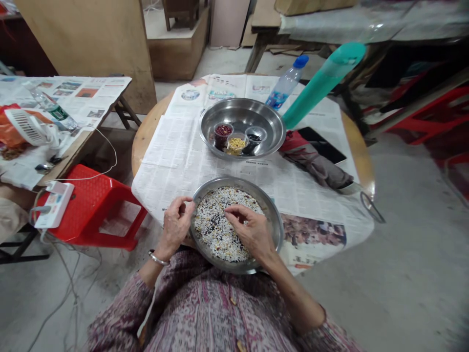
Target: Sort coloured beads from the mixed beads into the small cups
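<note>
A round steel basin [275, 215] at my lap holds a layer of mixed grains [216, 244], mostly white, with black, yellow and dark red ones among them. My right hand [252, 230] is over the grains, thumb and forefinger pinched together; whatever lies between the tips is too small to make out. At the basin's left rim is my left hand [178, 222], its fingers curled and thumb close to the forefinger. Whether it grips the rim or a grain, I cannot tell. Behind stands a larger steel basin [242, 106] with cups of red beans [223, 131], yellow grains [236, 143] and black beans [254, 139].
Newspaper [164, 151] covers the round table. A water bottle [287, 83], a tall green cylinder [324, 85], a folded umbrella [315, 164] and a dark phone [322, 145] stand or lie at the right. On the left, a red stool [97, 210] carries a power strip [54, 205].
</note>
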The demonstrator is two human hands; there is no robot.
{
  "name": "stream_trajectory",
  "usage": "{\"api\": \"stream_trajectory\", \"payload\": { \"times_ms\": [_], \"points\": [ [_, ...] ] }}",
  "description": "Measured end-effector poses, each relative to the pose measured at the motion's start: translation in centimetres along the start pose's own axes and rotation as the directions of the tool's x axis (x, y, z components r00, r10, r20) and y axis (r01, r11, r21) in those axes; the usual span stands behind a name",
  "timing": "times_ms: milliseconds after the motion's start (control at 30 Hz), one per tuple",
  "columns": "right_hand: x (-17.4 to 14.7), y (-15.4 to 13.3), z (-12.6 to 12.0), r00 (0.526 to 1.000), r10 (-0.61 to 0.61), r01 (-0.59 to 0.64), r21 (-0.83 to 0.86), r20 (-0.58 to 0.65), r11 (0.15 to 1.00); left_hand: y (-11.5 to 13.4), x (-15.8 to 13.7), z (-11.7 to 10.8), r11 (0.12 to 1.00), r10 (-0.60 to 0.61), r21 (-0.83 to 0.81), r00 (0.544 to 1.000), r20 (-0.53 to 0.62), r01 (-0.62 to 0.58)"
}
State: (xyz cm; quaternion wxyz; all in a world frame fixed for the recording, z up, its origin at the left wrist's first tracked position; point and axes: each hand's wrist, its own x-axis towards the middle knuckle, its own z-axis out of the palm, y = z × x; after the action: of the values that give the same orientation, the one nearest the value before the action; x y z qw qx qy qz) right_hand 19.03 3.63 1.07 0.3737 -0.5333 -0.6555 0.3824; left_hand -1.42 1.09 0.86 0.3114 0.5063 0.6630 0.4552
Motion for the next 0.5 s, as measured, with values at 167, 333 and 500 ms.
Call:
{"api": "stream_trajectory", "payload": {
  "times_ms": [167,333,500],
  "points": [
    [1.8,1.1,0.4,0.994,-0.100,0.106,-0.166,0.042,0.980,-2.7,1.3,0.5,0.964,0.187,0.186,0.982,0.031,-0.189],
    [3.0,2.1,1.0,0.975,-0.189,0.215,-0.294,0.116,0.931,-3.6,2.6,0.1,0.948,0.265,0.158,0.960,0.085,-0.276],
    [3.3,2.8,1.8,0.964,-0.216,0.260,-0.374,0.156,0.890,-3.8,3.7,-0.1,0.962,0.228,0.137,0.970,0.084,-0.238]
  ]
}}
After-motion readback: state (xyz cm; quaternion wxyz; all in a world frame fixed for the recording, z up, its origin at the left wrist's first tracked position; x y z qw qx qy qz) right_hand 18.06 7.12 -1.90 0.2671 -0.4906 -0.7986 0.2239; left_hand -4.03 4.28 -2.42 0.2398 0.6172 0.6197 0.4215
